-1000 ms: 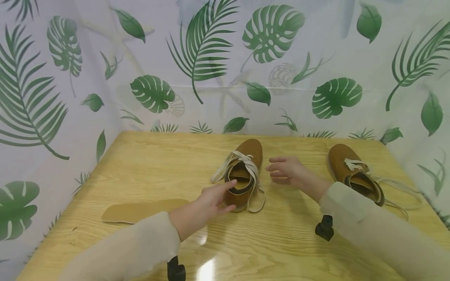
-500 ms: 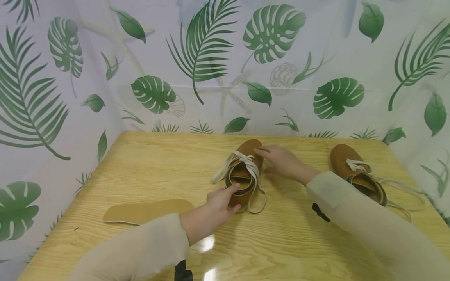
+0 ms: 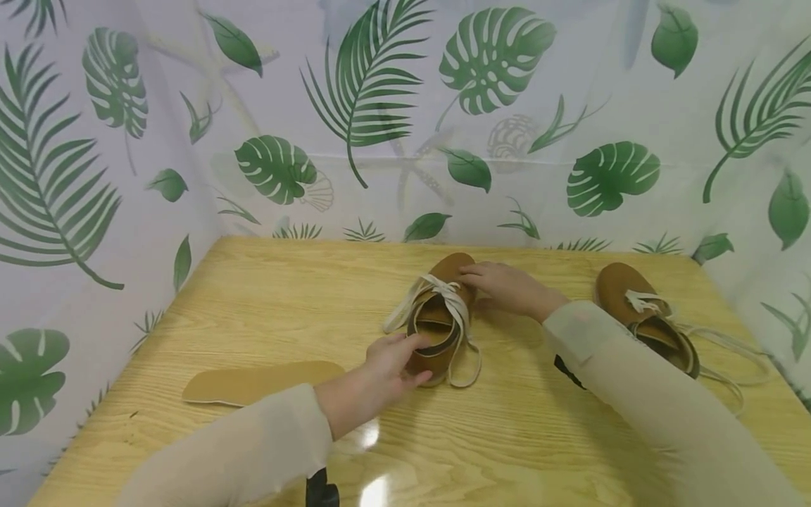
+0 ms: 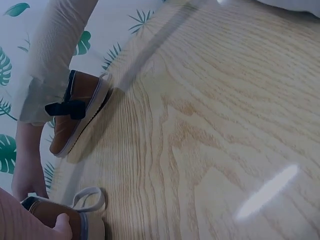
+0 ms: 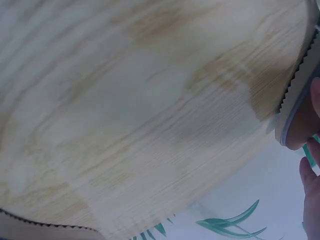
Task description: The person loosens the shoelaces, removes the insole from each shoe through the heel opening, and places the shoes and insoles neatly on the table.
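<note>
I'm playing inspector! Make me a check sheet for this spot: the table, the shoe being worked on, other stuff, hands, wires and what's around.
Surface: glossy yellow wood-grain table, bright light patches near the front.
Job's things: brown shoe with cream laces, toe pointing away from the person, a lace loop lying beside it.
Clutter: second brown shoe on the right, its cream laces trailing; flat tan insole-shaped piece on the left.
Hands: left hand grips the heel, thumb at the opening; right hand touches the toe's right side.
Cables: nothing seen.
Surroundings: white cloth-like backdrop with green leaf prints.
</note>
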Available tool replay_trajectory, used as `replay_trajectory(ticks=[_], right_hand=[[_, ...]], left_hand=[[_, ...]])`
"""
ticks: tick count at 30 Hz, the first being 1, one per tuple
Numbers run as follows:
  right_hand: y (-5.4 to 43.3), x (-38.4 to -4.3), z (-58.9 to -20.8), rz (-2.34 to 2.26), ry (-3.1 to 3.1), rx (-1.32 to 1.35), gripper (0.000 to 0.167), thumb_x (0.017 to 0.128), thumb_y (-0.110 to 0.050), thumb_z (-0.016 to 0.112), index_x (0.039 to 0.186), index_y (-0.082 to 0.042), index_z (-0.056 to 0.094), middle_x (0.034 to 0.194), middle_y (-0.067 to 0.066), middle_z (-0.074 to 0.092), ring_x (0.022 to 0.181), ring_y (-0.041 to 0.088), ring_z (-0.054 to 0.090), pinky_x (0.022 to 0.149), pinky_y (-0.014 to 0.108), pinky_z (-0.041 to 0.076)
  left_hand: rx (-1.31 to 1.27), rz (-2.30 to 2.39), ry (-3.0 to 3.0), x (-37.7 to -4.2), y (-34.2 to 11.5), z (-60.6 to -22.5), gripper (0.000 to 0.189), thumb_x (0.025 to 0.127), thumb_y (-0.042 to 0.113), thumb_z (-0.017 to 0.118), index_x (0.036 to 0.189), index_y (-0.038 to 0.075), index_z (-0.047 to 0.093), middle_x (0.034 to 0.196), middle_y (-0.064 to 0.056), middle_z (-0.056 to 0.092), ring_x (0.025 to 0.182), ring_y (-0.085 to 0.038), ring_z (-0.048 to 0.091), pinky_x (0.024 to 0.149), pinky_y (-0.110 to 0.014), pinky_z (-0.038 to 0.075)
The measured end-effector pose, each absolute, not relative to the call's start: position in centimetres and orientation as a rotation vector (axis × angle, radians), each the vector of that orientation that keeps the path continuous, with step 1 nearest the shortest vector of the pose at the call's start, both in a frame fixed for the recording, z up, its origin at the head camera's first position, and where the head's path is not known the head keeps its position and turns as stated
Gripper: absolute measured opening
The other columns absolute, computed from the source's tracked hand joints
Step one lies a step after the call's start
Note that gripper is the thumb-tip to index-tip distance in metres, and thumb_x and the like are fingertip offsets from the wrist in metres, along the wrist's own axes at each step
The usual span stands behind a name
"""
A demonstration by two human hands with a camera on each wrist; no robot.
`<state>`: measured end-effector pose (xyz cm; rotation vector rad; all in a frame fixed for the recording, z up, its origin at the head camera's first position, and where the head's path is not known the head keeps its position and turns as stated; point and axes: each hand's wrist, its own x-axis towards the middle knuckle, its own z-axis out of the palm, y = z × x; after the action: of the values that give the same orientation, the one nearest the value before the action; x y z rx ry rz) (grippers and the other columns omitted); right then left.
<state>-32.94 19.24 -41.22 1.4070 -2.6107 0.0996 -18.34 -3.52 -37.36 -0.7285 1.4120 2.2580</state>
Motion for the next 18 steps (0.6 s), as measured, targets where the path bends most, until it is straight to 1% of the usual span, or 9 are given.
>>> replay_trajectory(ticks=[4,7,9,12,14,16,18], right_hand=[[19.7,-33.0,-41.5,0.066,-2.561,1.420,0.048,0.077,-0.022,0.079,0.115,0.001,0.062,0.116,0.019,0.062,0.106,0.035,0.059,0.093,0.045,0.051],[20.1,-32.9,-41.5,0.032,-2.553,1.424,0.044,0.076,-0.020,0.080,0.111,0.000,0.063,0.110,0.016,0.062,0.100,0.032,0.060,0.089,0.043,0.052],[20.4,-32.7,-41.5,0.025,-2.563,1.422,0.046,0.074,-0.021,0.081,0.111,-0.001,0.063,0.109,0.015,0.061,0.097,0.032,0.059,0.087,0.043,0.053],[21.0,-32.4,-41.5,0.037,-2.572,1.415,0.050,0.071,-0.026,0.083,0.110,-0.002,0.063,0.108,0.014,0.059,0.094,0.030,0.057,0.083,0.042,0.053],[21.4,-32.1,-41.6,0.055,-2.558,1.411,0.051,0.071,-0.029,0.083,0.109,-0.002,0.063,0.106,0.014,0.059,0.092,0.029,0.056,0.080,0.042,0.053],[21.8,-31.8,-41.7,0.066,-2.528,1.410,0.051,0.071,-0.031,0.083,0.107,-0.002,0.063,0.104,0.013,0.059,0.091,0.029,0.056,0.078,0.041,0.053],[22.1,-31.6,-41.8,0.067,-2.485,1.416,0.051,0.070,-0.033,0.082,0.105,-0.001,0.063,0.101,0.013,0.060,0.089,0.028,0.056,0.077,0.041,0.053]], left_hand=[[-0.692,2.199,1.453,-18.6,-4.2,-37.6,0.066,0.084,-0.003,0.061,0.143,0.001,0.033,0.151,-0.023,0.015,0.140,-0.038,0.013,0.099,-0.046,0.049],[-0.664,2.152,1.505,-18.9,-4.7,-37.7,0.065,0.083,-0.002,0.061,0.143,0.002,0.035,0.152,-0.025,0.016,0.141,-0.040,0.015,0.095,-0.044,0.052],[-0.650,2.127,1.533,-19.0,-5.0,-37.9,0.062,0.082,0.000,0.062,0.140,0.003,0.040,0.150,-0.024,0.022,0.139,-0.040,0.019,0.092,-0.042,0.054],[-0.620,2.102,1.570,-19.2,-5.4,-38.2,0.055,0.082,0.002,0.063,0.134,0.002,0.046,0.150,-0.021,0.025,0.138,-0.041,0.021,0.090,-0.042,0.055],[-0.606,2.085,1.593,-19.3,-5.7,-38.2,0.051,0.082,0.004,0.064,0.131,0.003,0.049,0.150,-0.020,0.026,0.137,-0.042,0.022,0.089,-0.042,0.056],[-0.594,2.070,1.614,-19.4,-5.9,-38.3,0.048,0.082,0.005,0.064,0.128,0.002,0.050,0.150,-0.020,0.023,0.137,-0.043,0.020,0.088,-0.043,0.056],[-0.586,2.055,1.636,-19.5,-6.0,-38.3,0.048,0.082,0.006,0.065,0.127,0.002,0.051,0.149,-0.021,0.024,0.136,-0.044,0.021,0.087,-0.043,0.057]])
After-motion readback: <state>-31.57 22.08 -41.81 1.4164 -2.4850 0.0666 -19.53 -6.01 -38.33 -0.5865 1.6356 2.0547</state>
